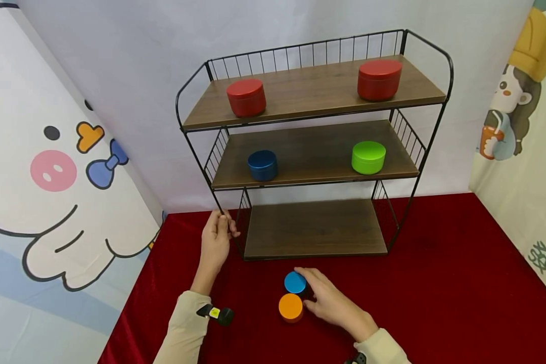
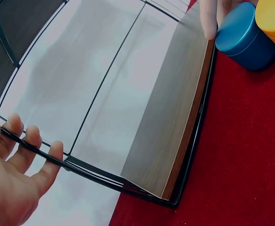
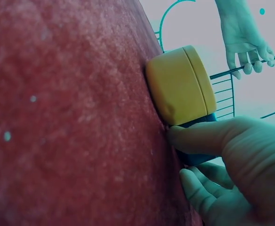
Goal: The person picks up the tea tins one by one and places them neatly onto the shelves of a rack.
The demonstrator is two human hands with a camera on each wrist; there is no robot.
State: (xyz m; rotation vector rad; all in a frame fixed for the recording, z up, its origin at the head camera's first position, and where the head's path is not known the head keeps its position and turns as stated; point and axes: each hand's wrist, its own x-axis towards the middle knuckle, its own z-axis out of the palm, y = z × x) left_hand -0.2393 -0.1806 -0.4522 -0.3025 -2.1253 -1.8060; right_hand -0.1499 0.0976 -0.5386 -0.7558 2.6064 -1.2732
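My left hand grips the left front upright of a three-tier shelf rack with a black wire frame and brown boards. In the left wrist view its fingers curl over the black rod. In front of the rack my right hand has its thumb and fingers round a light blue lidded tin. Against that tin stands an orange tin, close to the thumb. In the right wrist view the orange tin and the thumb partly hide the blue one.
Two red tins stand on the top shelf. A dark blue tin and a green tin are on the middle shelf. Red cloth covers the table, with printed curtains on both sides.
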